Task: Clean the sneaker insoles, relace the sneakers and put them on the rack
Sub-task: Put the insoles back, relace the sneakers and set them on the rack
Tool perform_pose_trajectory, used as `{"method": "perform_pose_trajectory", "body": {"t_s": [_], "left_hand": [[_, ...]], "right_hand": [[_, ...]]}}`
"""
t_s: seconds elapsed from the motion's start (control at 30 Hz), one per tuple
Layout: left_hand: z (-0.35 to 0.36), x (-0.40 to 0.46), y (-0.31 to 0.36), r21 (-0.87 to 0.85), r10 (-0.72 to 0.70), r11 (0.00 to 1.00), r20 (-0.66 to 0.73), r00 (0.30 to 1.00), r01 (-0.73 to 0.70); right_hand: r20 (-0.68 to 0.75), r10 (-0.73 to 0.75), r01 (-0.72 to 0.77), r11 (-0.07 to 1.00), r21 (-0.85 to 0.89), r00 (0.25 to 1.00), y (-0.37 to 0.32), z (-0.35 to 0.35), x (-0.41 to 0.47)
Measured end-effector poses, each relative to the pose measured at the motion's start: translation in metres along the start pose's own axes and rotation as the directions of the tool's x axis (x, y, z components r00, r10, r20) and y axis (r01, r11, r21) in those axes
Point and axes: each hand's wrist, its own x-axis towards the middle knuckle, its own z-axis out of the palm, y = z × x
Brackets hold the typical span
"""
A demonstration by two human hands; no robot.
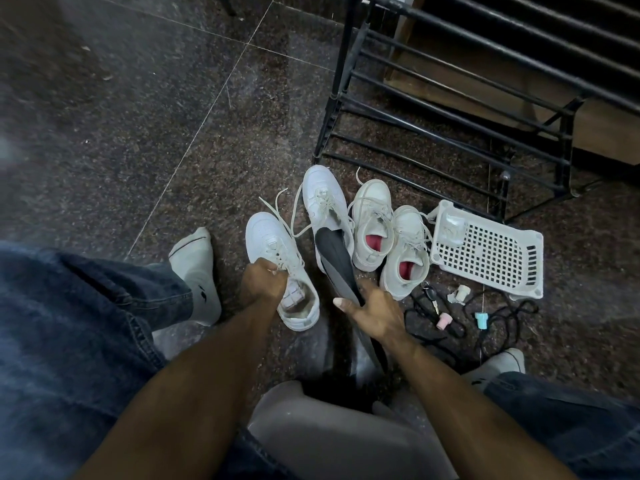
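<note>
Left hand grips tongue of nearest white sneaker on dark stone floor; right hand holds dark insole, thumb spread, insole's lower end hidden behind wrist. Three more sneakers beside it. Black rack cut off by top edge. White basket overturned; contents unclear.

A white perforated plastic basket lies on the dark speckled stone floor. Near it lie a key, tangled black cord, a pink cap and a blue cap.
</note>
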Motion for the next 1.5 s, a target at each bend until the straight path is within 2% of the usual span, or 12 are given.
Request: {"method": "perform_pose_trajectory", "body": {"t_s": [0.1, 0.23, 0.4, 0.53, 0.6, 0.67, 0.73, 0.8, 0.9, 1.03, 1.2, 1.5], "left_hand": [[0.005, 0.002, -0.012, 0.070, -0.031, 0.997, 0.092, 0.995, 0.025], [0.010, 0.002, -0.014, 0.127, -0.037, 0.991, 0.044, 0.998, 0.031], [0.008, 0.005, -0.012, 0.186, -0.036, 0.982, 0.029, 0.999, 0.031], [0.005, 0.008, -0.028, 0.131, -0.007, 0.991, -0.018, 1.000, 0.009], [0.007, 0.007, -0.040, 0.136, 0.091, 0.987, -0.042, 0.995, -0.085], [0.007, 0.007, -0.051, 0.195, 0.287, 0.944, -0.098, 0.953, -0.265], [0.007, 0.008, -0.059, 0.372, 0.505, 0.820, -0.111, 0.856, -0.436], [0.010, 0.012, -0.062, 0.511, 0.619, 0.686, -0.037, 0.785, -0.517], [0.019, 0.017, -0.049, 0.606, 0.602, 0.590, 0.109, 0.791, -0.533], [0.031, 0.026, -0.040, 0.624, 0.512, 0.599, 0.183, 0.839, -0.502], [0.046, 0.036, -0.038, 0.696, 0.475, 0.577, 0.139, 0.869, -0.427], [0.053, 0.045, -0.044, 0.665, 0.565, 0.577, 0.094, 0.820, -0.474]], "right_hand": [[0.079, -0.021, 0.006, 0.983, 0.182, 0.997, -0.013, 0.006, -0.001], [0.168, -0.064, 0.003, 0.941, 0.338, 0.984, -0.037, 0.025, 0.007], [0.303, -0.076, -0.035, 0.937, 0.346, 0.950, -0.064, 0.046, 0.020], [0.282, 0.022, -0.141, 0.900, 0.412, 0.959, -0.063, 0.048, 0.032], [0.290, 0.083, -0.215, 0.862, 0.460, 0.953, -0.061, 0.045, 0.037], [0.292, 0.106, -0.253, 0.809, 0.531, 0.951, -0.058, 0.043, 0.045], [0.287, 0.120, -0.269, 0.781, 0.563, 0.950, -0.057, 0.040, 0.048], [0.293, 0.114, -0.273, 0.764, 0.584, 0.949, -0.056, 0.040, 0.049], [0.292, 0.084, -0.251, 0.760, 0.600, 0.953, -0.055, 0.038, 0.048], [0.285, 0.025, -0.190, 0.802, 0.567, 0.958, -0.052, 0.034, 0.041], [0.303, -0.012, -0.172, 0.801, 0.573, 0.953, -0.053, 0.033, 0.043], [0.308, -0.007, -0.189, 0.777, 0.600, 0.951, -0.045, 0.041, 0.051]]}}
